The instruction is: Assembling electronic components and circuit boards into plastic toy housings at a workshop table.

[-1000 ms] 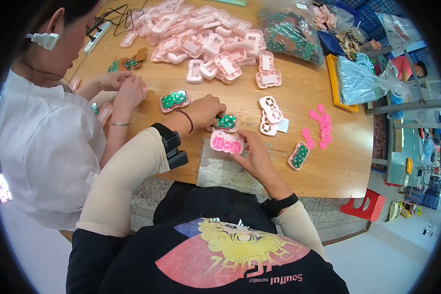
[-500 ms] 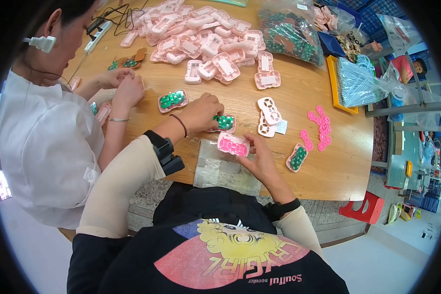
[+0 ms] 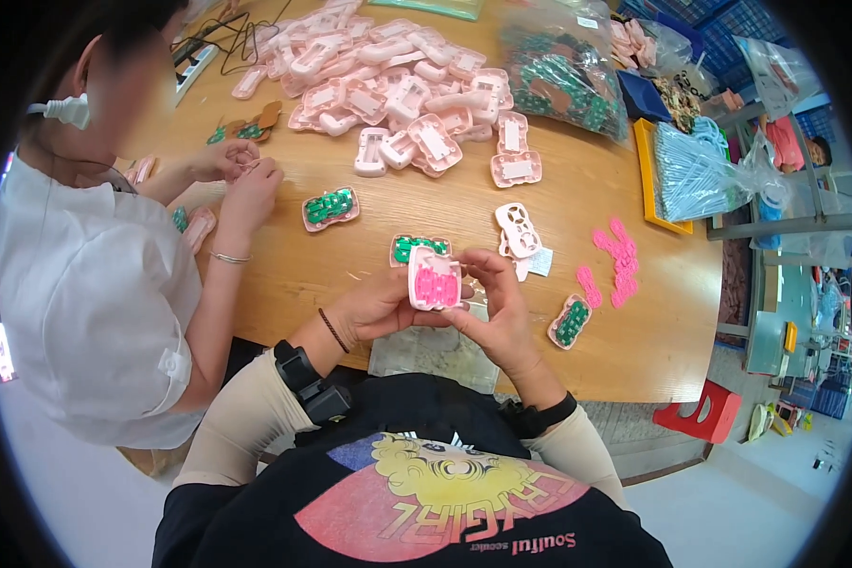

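Between the two hands sits a pale pink shell (image 3: 433, 260); the left hand (image 3: 383, 303) cups its left and near edges, the right hand (image 3: 492, 308) pinches its right side. It looks light, stiff and smooth, best held by the rims, clear of the seemingly soft, rubbery pink pad (image 3: 435, 287).

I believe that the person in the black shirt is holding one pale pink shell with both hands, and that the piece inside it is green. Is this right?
Not quite: the piece inside is bright pink, not green, as the head view shows. The left hand and right hand do hold one pale pink shell.
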{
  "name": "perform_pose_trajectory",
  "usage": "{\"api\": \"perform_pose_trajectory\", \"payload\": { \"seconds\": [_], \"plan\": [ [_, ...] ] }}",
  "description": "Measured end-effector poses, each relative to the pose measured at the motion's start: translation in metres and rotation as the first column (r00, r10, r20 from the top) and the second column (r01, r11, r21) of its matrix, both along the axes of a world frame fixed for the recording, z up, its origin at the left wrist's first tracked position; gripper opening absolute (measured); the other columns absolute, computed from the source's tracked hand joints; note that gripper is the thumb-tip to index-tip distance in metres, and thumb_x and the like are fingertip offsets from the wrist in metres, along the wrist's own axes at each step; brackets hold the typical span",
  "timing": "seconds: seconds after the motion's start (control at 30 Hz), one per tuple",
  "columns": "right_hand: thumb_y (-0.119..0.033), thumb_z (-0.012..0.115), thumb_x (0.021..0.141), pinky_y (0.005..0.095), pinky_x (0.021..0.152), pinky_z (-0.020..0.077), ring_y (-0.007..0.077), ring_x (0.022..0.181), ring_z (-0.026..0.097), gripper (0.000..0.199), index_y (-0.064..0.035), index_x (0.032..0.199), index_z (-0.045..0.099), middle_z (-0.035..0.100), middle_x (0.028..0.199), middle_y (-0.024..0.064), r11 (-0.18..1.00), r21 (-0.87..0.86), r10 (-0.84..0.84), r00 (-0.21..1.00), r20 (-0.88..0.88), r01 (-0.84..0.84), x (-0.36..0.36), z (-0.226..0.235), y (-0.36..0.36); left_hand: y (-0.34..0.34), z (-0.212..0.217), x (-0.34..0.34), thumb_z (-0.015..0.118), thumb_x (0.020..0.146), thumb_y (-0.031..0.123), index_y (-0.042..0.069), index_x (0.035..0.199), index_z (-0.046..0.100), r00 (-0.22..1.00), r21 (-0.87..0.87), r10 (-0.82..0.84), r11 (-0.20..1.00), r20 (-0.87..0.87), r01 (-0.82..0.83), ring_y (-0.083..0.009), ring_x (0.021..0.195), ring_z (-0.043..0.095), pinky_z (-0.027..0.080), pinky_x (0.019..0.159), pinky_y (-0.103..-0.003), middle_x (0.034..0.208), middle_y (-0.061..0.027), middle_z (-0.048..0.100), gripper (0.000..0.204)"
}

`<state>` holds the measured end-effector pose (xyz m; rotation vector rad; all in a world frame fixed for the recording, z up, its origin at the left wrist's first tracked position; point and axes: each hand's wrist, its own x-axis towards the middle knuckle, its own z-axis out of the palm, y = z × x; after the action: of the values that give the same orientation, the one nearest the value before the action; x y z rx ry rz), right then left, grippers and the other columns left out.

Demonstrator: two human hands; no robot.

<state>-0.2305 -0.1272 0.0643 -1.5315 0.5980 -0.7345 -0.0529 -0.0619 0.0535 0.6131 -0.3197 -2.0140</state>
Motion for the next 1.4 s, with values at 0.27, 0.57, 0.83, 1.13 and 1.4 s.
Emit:
{"api": "perform_pose_trajectory", "payload": {
  "seconds": [0.27,0.57,0.83,1.13,1.4],
  "plan": [
    [-0.007,0.068,0.075,0.0327,0.097,0.0377,0.0201,0.115,0.049,0.064,-0.0013,0.131,0.037,0.049,0.124,0.0116,0.979,0.171,0.119,0.992,-0.047,-0.109,0.007,0.006,0.005,0.012,-0.019,0.007,0.061,0.088,0.023,0.008,0.114,0.055,0.986,0.091,0.164,0.982,0.019,-0.165,-0.0088,0.087,0.059,0.05,0.077,-0.024,0.101,-0.0003,0.062,0.031],
    [-0.016,0.057,0.089,0.0277,0.081,0.0462,0.0116,0.09,0.056,0.033,-0.0015,0.118,0.051,0.06,0.103,0.0039,0.79,0.613,0.089,0.991,-0.099,-0.009,0.01,-0.01,-0.019,0.01,-0.012,0.021,0.066,0.085,0.022,0.005,0.101,0.064,0.722,0.023,0.226,0.948,0.654,-0.317,-0.0045,0.075,0.055,0.045,0.065,-0.02,0.086,0.0017,0.064,0.024],
    [-0.019,0.059,0.089,0.0257,0.077,0.0474,0.0097,0.085,0.056,0.02,-0.0055,0.104,0.057,0.061,0.096,0.0008,0.615,0.788,0.08,0.997,-0.014,-0.038,0.004,-0.034,-0.013,0.02,-0.016,0.029,0.067,0.083,0.02,0.002,0.102,0.064,0.712,0.049,0.172,0.959,0.681,-0.278,-0.0058,0.076,0.056,0.045,0.066,-0.02,0.087,0.0,0.064,0.026],
    [-0.01,0.058,0.088,0.0242,0.07,0.0492,0.0089,0.077,0.057,0.018,-0.0013,0.103,0.058,0.061,0.093,0.0026,0.78,0.624,0.124,0.987,-0.097,-0.037,-0.001,-0.042,-0.006,0.038,-0.025,0.027,0.068,0.08,0.008,0.0,0.1,0.061,0.661,-0.1,0.228,0.969,0.715,-0.226,-0.006,0.079,0.056,0.047,0.071,-0.021,0.089,-0.0008,0.063,0.023],
    [-0.005,0.058,0.086,0.0236,0.073,0.0468,0.0115,0.084,0.057,0.016,0.002,0.101,0.058,0.056,0.101,0.0064,0.926,0.366,0.083,0.996,0.045,-0.094,-0.001,-0.048,-0.007,0.033,-0.001,0.026,0.069,0.077,0.006,0.0,0.099,0.06,0.365,-0.3,0.322,0.947,0.874,-0.118,-0.0084,0.08,0.059,0.049,0.07,-0.023,0.088,-0.0041,0.064,0.025]
  ]
}}
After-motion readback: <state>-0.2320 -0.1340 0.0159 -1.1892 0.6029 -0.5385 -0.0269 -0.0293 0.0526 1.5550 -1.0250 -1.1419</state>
